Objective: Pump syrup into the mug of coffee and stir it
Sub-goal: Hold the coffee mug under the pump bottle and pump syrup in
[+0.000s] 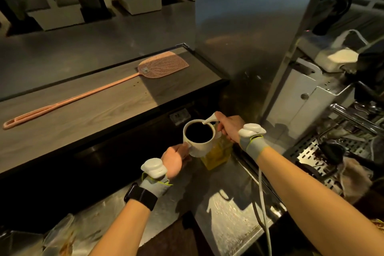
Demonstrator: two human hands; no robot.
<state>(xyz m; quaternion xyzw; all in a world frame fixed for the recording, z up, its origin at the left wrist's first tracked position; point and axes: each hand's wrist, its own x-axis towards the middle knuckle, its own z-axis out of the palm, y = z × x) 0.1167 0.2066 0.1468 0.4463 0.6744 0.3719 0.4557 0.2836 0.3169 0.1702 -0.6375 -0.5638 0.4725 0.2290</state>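
A white mug [200, 147] full of black coffee is held up off the steel counter by my left hand [176, 159], which grips its handle side. Behind and under the mug stands a yellow syrup bottle [218, 153]. Its white pump head [210, 119] has the spout tip over the mug's far rim. My right hand [229, 128] rests on top of the pump, fingers wrapped around it. The bottle's upper part is hidden by the mug. No stirrer is visible.
A pink fly swatter [116, 85] lies on the raised wooden bar top. An espresso machine with a perforated drip tray [311, 151] stands at the right. A tall steel panel [245, 27] rises behind the bottle. A white cable [264, 203] hangs from my right wrist.
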